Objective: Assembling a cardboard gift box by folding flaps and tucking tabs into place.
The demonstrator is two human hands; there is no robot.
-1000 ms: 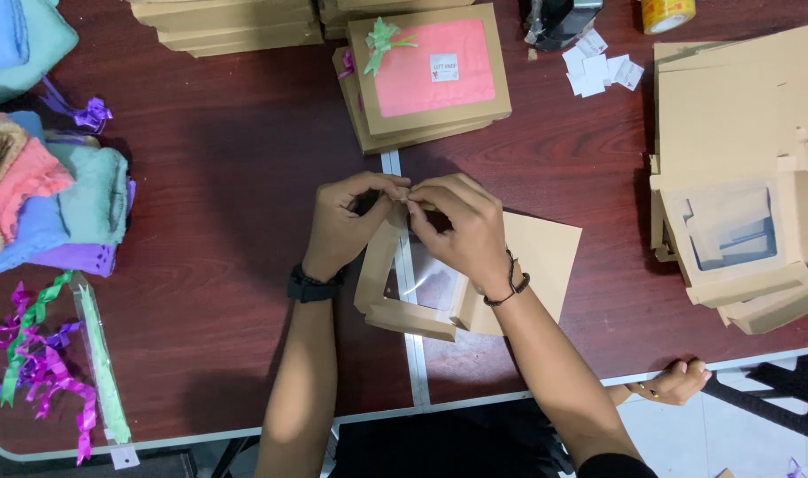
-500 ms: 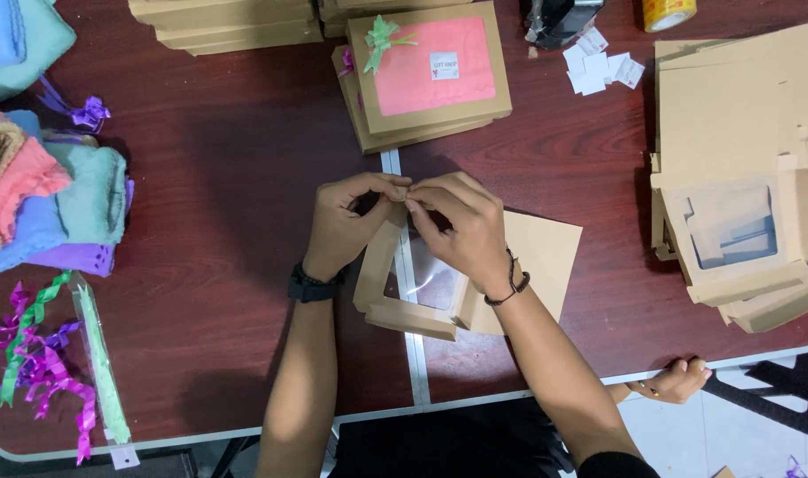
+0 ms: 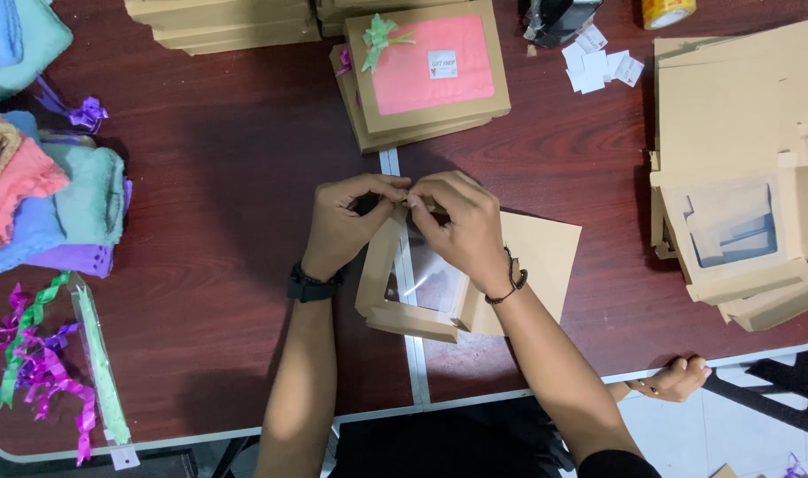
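Cardboard window box (image 3: 415,292) sits mid-table on the dark wooden table (image 3: 218,221), tilted up. Left hand (image 3: 346,221) and right hand (image 3: 457,226) both pinch its top edge, fingertips nearly meeting.

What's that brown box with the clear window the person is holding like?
The window box looks like plain brown cardboard, a shallow frame around a clear, glossy film pane. It lies on the dark red table, partly over a flat cardboard sheet. The left hand and right hand pinch its far edge.

Brown windowed cardboard box (image 3: 410,292), half-folded, mid-table
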